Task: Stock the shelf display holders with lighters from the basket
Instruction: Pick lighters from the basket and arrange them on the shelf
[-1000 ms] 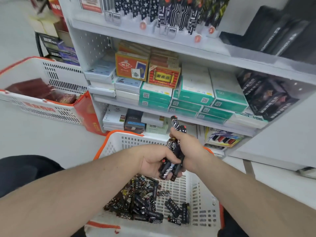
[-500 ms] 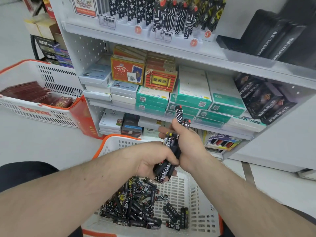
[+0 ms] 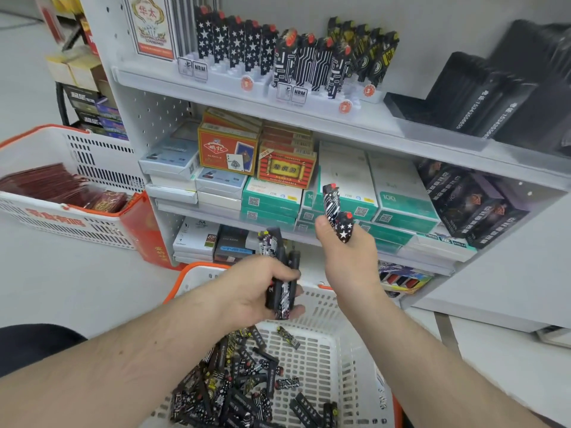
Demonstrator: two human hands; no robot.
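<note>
Basket (image 3: 349,359): white with orange rim, nearest the camera, heaped with loose black patterned lighters (image 3: 234,387).
Left hand (image 3: 262,291): curled round a bunch of lighters (image 3: 279,273), above the basket's far edge.
Right hand (image 3: 349,257): raised beside the left, pinching two lighters (image 3: 338,217), one line-patterned, one starred.
Top shelf (image 3: 309,109): white display holders (image 3: 309,91) with upright rows of starred and circuit-patterned lighters.
Middle shelf: stacked card boxes (image 3: 228,149).

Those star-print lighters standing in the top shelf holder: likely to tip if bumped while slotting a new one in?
Probably somewhat. The star-print lighters stand tall and narrow, seated only at the base in the white holder, so a knock may rock them. They look rigid and packed close, so neighbours likely brace each other.
</note>
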